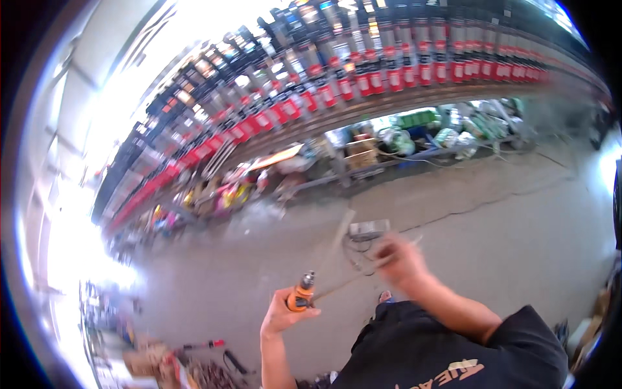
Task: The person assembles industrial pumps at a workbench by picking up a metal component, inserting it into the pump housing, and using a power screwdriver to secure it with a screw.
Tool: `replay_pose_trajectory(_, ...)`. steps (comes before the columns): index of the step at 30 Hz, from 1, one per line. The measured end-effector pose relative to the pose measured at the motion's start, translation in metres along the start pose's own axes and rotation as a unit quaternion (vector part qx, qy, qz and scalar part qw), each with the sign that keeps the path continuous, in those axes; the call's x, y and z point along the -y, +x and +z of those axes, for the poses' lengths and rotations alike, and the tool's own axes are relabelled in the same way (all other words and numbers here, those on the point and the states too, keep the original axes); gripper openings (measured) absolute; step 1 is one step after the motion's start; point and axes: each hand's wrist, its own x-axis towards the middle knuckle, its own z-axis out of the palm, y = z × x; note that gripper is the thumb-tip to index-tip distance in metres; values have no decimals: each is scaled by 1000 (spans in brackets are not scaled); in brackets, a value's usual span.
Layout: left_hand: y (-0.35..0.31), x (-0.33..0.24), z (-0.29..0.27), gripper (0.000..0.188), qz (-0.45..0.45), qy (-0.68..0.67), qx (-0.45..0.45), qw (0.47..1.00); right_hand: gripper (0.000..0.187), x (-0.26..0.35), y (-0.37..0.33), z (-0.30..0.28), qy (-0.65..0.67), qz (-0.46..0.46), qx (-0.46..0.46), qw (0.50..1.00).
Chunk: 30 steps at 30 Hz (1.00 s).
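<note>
My left hand (285, 316) is wrapped round an orange handheld power tool (299, 297), whose silver metal tip points up and away from me. To the right, my right hand (403, 262) is raised and smeared by motion, its fingers closed. A thin brownish strand or rod (343, 283) runs from beside the tool toward the right hand; whether it is a cord or a stick I cannot tell. Something thin and pale also shows at the right fingers, too blurred to name.
A long rack (363, 97) of upright black-and-red units curves across the far side, with bagged goods (463, 133) and a wooden crate (361, 154) beneath. On the grey floor (479, 253) lie a pale box (369, 228) with cables and a long dark cord. Cartons (142, 360) stand lower left.
</note>
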Motion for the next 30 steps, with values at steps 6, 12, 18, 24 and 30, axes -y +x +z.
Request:
replay_pose_trajectory(6, -142, -22, -33, 50, -17, 88, -268, 959, 13, 137, 56, -332, 287, -112, -157, 938)
replay_pose_trajectory(12, -288, -8, -148, 54, -121, 251, -518, 809, 20, 369, 86, -579, 41, -243, -145, 958)
replay_pose_trajectory(18, -346, 125, -295, 25, -101, 216, -761, 603, 30, 449, 76, -578, 64, -374, -286, 880)
replay_pose_trajectory(24, -232, 183, -335, 24, -107, 271, -687, 666, 32, 168, 204, -242, -85, -439, -83, 890)
replay_pose_trajectory(30, -88, 111, -273, 37, 116, 169, -448, 870, 38, -197, 118, 140, 89, -230, 22, 969)
